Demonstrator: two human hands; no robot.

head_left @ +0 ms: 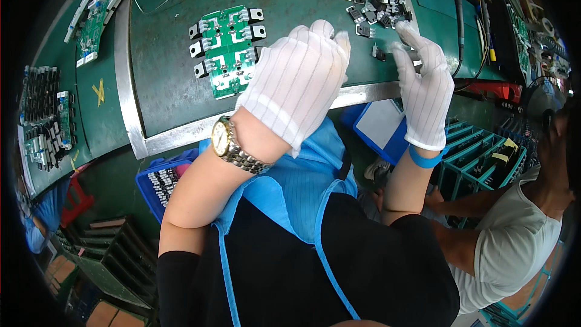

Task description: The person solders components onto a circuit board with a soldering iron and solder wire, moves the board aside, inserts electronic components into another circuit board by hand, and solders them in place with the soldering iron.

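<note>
My left hand (305,66), in a white striped glove, is bent over the right edge of a green circuit board (227,54). Its fingers are curled together, and what they hold, if anything, is hidden. Black components with metal tabs stick out along both sides of the board. My right hand (425,79), gloved alike, has its thumb and forefinger apart beside a loose black component (379,52). A small greyish piece shows in the gap between its fingers, too small to name. Beyond that hand lies a pile of similar black components (375,0).
A metal strip (236,118) edges the green work surface (163,42). More boards (100,18) lie at the far left. Below the edge are a blue bin (151,184) of parts and a blue tray (384,127). A co-worker (514,236) sits close on the right, near teal racks (478,157).
</note>
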